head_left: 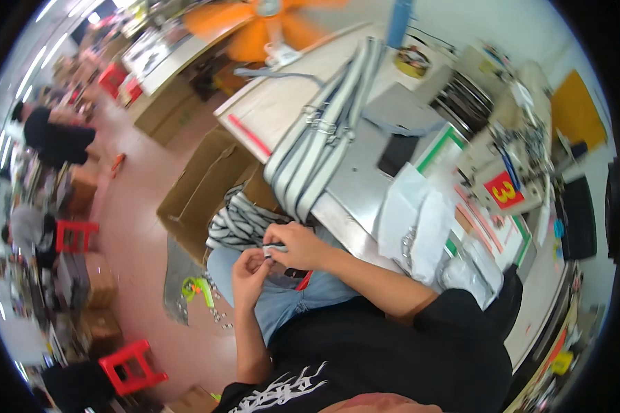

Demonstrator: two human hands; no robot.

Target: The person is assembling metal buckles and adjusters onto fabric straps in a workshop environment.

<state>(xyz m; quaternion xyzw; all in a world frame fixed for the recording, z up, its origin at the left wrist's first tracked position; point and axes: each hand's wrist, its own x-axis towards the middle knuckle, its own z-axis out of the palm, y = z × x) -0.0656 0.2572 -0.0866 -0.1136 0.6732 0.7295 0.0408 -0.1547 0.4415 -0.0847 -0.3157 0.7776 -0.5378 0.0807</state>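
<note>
Above my lap, my left hand [250,270] and my right hand [296,246] meet with fingers pinched together. Between them is a small strap end [276,246], pale with a dark edge; most of it is covered by my fingers. Just beyond, a heap of white-and-dark striped straps [244,221] lies in an open cardboard box [194,180]. A bundle of similar long straps [303,165] with metal buckles [320,122] drapes over the table's edge to the right of the box.
On the table [348,227] are a dark phone [398,153], white plastic bags [412,220] and a sewing machine [492,175]. An orange fan [272,27] stands at the back. Red stools [132,367] and seated people are at left. Small scraps lie on the floor.
</note>
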